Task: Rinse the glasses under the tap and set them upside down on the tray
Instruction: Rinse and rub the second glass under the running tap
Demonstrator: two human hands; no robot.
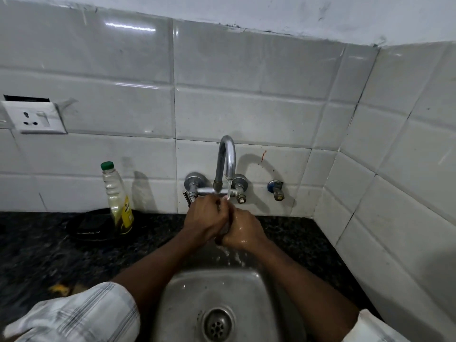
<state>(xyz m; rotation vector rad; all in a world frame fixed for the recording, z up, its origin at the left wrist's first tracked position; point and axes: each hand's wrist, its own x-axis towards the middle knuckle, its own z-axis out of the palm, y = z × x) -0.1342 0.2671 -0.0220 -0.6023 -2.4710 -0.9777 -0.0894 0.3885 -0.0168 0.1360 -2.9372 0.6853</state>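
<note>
My left hand [206, 218] and my right hand [243, 232] are pressed together over the back of the steel sink [177, 299], right under the curved chrome tap [225, 159]. A thin stream of water [228, 191] runs from the spout onto my fingers. Both hands close around a small clear glass [225, 228]; only a pale sliver of it shows between them. My right hand is wet and shiny. A dark, round, tray-like thing [91, 227] lies on the counter to the left; I see no glasses on it.
A clear bottle with a green cap [118, 201] stands on the black stone counter [37, 255] left of the tap, in front of the dark round thing. A wall socket [37, 118] is at the far left. White tiled walls close the back and right. The sink drain [217, 325] is below my arms.
</note>
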